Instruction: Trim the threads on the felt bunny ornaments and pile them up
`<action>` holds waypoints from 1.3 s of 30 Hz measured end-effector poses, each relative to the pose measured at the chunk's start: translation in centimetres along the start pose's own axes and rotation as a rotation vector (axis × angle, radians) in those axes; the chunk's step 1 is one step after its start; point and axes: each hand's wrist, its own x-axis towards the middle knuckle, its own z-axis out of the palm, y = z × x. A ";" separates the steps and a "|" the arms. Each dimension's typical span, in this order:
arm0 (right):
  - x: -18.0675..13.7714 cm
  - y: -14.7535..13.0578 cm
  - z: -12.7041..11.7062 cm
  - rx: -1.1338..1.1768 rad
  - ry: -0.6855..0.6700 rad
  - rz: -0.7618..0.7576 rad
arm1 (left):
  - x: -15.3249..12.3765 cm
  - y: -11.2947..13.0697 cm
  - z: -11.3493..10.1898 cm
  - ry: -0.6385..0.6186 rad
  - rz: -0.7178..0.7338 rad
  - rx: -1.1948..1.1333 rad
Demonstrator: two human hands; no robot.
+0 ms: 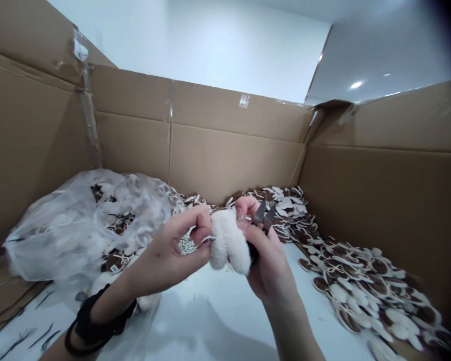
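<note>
A small white fluffy plush piece (225, 240) with two rounded lobes hangs between my hands. My left hand (184, 243) is closed in a pinch at its left edge, where a thin pale strand shows by the fingers. Thumb and fingers of my right hand (265, 248) grip the plush by its right side. That same hand also holds a pair of dark thread snips (265, 215), their two pointed blades apart and facing up. Most of the snips' handle is hidden in the palm.
Cardboard walls (236, 135) enclose a white work surface (210, 321). A clear plastic bag (67, 225) of brown and white pieces bulges at left. Heaped brown and white plush pieces (361, 286) line the right side and back. Dark thread scraps (41, 336) lie front left.
</note>
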 end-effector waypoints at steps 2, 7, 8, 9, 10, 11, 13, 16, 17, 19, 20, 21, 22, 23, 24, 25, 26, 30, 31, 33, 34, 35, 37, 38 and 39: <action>0.0 0.1 0.0 -0.029 0.011 -0.040 | -0.3 0.3 -0.3 0.027 0.006 -0.010; -0.4 0.1 0.6 -0.118 0.031 -0.134 | -0.4 1.0 -0.7 0.112 0.110 0.330; -0.5 0.2 0.8 -0.151 0.037 -0.147 | -0.3 1.2 -0.6 0.124 0.128 0.438; -0.6 0.2 0.9 -0.186 0.044 -0.166 | -0.2 1.3 -0.4 0.129 0.125 0.524; -0.6 0.2 0.9 -0.219 0.051 -0.189 | -0.1 1.4 -0.3 0.131 0.106 0.578; -0.7 0.3 0.9 -0.245 0.056 -0.213 | 0.0 1.5 -0.1 0.132 0.078 0.599; -0.7 0.5 0.8 -0.258 0.052 -0.255 | 0.1 1.6 0.1 0.137 0.034 0.554; -0.4 0.8 0.5 -0.261 0.027 -0.251 | 0.1 1.6 0.0 0.163 -0.012 0.378; -0.1 0.9 0.5 -0.291 0.029 -0.239 | 0.0 1.5 -0.1 0.182 -0.030 0.320; 0.4 1.1 0.4 -0.435 0.056 -0.204 | 0.0 1.5 -0.2 0.229 -0.049 0.241; 0.6 1.2 0.4 -0.539 0.071 -0.181 | 0.0 1.4 -0.2 0.241 -0.058 0.217; 0.8 1.4 0.4 -0.645 0.082 -0.158 | 0.0 1.4 -0.2 0.242 -0.072 0.194; 0.9 1.5 0.4 -0.733 0.094 -0.138 | 0.0 1.4 -0.2 0.232 -0.089 0.172; 1.0 1.7 0.5 -0.787 0.105 -0.123 | 0.1 1.3 -0.2 0.214 -0.110 0.155; 1.1 1.9 0.5 -0.804 0.115 -0.110 | 0.2 1.2 -0.1 0.199 -0.127 0.145; 1.1 2.0 0.5 -0.786 0.124 -0.099 | 0.3 1.1 -0.1 0.188 -0.143 0.139; 1.1 2.1 0.6 -0.745 0.131 -0.089 | 0.3 0.9 0.0 0.185 -0.157 0.136; 1.3 2.2 0.7 -0.520 0.108 -0.017 | 0.6 0.2 -0.1 0.202 -0.225 0.031; 1.3 2.1 0.7 -0.443 0.097 0.003 | 0.6 0.0 -0.1 0.208 -0.230 0.006; 1.3 2.0 0.7 -0.300 0.080 0.019 | 0.6 -0.1 -0.2 0.231 -0.215 0.010; 1.3 1.9 0.7 -0.259 0.074 0.014 | 0.6 -0.1 -0.3 0.245 -0.201 0.034; 1.2 1.8 0.7 -0.243 0.065 -0.001 | 0.6 0.0 -0.3 0.259 -0.188 0.068; 1.0 1.5 0.8 -0.256 0.022 -0.019 | 0.6 0.1 -0.3 0.270 -0.169 0.140; 0.9 1.3 0.8 -0.272 -0.009 -0.013 | 0.6 0.2 -0.2 0.265 -0.157 0.175; 0.8 1.2 0.9 -0.290 -0.041 -0.002 | 0.6 0.2 -0.2 0.255 -0.145 0.197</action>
